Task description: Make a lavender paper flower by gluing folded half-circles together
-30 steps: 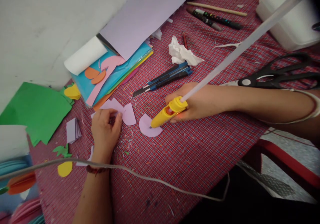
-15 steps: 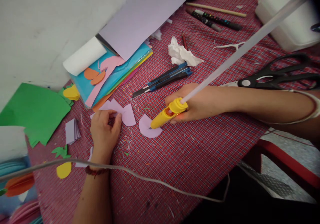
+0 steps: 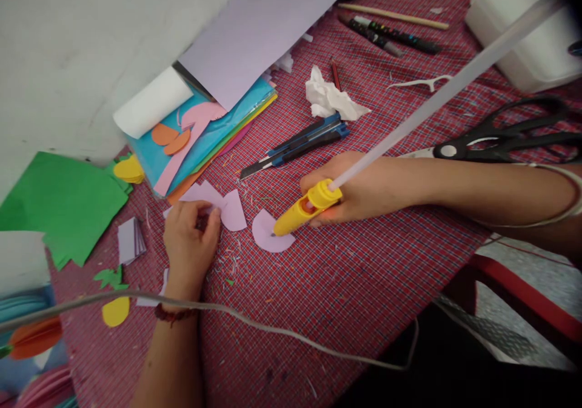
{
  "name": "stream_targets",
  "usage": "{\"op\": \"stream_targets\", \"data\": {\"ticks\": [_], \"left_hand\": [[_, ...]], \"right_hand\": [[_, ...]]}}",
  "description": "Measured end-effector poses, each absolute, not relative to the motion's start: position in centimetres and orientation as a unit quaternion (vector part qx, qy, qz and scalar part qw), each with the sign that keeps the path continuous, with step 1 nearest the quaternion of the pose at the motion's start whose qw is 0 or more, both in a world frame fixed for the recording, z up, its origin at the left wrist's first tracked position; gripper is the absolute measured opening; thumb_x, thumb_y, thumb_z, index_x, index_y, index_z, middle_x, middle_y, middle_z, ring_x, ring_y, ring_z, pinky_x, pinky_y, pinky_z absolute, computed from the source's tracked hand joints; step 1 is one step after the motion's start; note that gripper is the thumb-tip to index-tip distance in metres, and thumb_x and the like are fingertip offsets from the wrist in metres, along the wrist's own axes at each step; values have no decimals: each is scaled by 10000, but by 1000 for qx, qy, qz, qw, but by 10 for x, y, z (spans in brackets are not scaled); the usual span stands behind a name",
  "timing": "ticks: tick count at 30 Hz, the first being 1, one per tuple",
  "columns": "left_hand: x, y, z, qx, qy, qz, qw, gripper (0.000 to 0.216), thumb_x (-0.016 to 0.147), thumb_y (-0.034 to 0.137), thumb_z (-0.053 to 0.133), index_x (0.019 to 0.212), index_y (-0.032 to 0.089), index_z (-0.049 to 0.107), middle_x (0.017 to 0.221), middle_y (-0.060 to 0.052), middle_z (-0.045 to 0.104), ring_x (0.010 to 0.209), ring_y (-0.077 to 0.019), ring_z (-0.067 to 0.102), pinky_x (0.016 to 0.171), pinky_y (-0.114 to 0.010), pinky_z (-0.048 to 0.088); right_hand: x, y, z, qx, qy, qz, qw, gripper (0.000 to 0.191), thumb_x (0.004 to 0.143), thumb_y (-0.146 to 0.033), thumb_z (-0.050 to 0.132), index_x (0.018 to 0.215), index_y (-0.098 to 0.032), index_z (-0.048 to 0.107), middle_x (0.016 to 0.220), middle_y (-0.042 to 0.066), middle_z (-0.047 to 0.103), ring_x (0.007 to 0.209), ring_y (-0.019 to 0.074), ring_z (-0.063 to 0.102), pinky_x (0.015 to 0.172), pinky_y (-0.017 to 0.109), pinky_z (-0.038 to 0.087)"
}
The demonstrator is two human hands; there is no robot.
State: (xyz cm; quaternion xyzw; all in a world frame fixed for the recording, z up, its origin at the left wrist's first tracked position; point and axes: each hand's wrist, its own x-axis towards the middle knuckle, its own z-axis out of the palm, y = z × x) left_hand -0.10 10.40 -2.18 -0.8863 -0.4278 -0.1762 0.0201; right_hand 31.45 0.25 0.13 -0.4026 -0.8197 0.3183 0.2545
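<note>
My right hand (image 3: 336, 183) is wrapped round a yellow hot glue gun (image 3: 307, 208), with a long pale glue stick (image 3: 436, 102) standing out of its back. The nozzle meets a rounded lilac paper piece (image 3: 268, 232) lying on the cloth. To its left, my left hand (image 3: 193, 232) rests with fingers curled and the thumb near the index finger. Its fingertips touch some lilac paper cutouts (image 3: 234, 210), partly covered by the hand. Whether it pinches one of them is hard to see.
A utility knife (image 3: 295, 144) with its blade out lies above the glue gun. Black-handled scissors (image 3: 491, 138) sit beyond my right forearm. A grey cord (image 3: 273, 330) crosses over my left wrist. Green paper (image 3: 68, 202), coloured sheets (image 3: 245, 123) and a white container (image 3: 522, 38) lie around.
</note>
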Motion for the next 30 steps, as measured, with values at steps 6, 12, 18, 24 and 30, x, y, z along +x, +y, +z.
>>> {"op": "stream_targets", "data": {"ticks": [6,12,18,24,30], "left_hand": [[-1,104,-22,-886,-429,-176,20,170,897,337,577,920,177,629,833,-63,614,811,-228,585,761,-380,480],[-1,104,-22,-888,-424,-178,22,171,898,336,578,917,174,627,828,-65,612,808,-228,583,753,-377,479],[0,103,-22,-888,-424,-179,17,163,896,331,584,921,176,629,831,-62,612,808,-226,583,749,-378,479],[0,103,-22,-886,-426,-180,15,167,896,337,580,914,178,626,826,-61,607,791,-223,580,729,-375,478],[0,103,-21,-886,-428,-177,15,153,897,337,581,916,190,620,839,-62,613,813,-229,582,755,-384,478]], "right_hand": [[315,2,1,-397,-820,323,256,153,812,-137,709,752,-148,569,620,-90,549,566,37,488,574,154,327],[315,3,1,-391,-822,324,256,141,820,-138,703,764,-143,573,623,-84,550,568,38,491,562,157,320],[314,3,3,-397,-817,331,257,172,800,-116,716,744,-144,557,600,-95,519,538,30,454,548,152,308],[315,2,3,-397,-818,322,263,168,797,-122,721,741,-142,565,601,-95,509,543,27,457,545,147,305],[314,2,2,-405,-817,322,253,159,797,-126,718,735,-148,573,625,-86,548,543,38,459,559,160,321]]}}
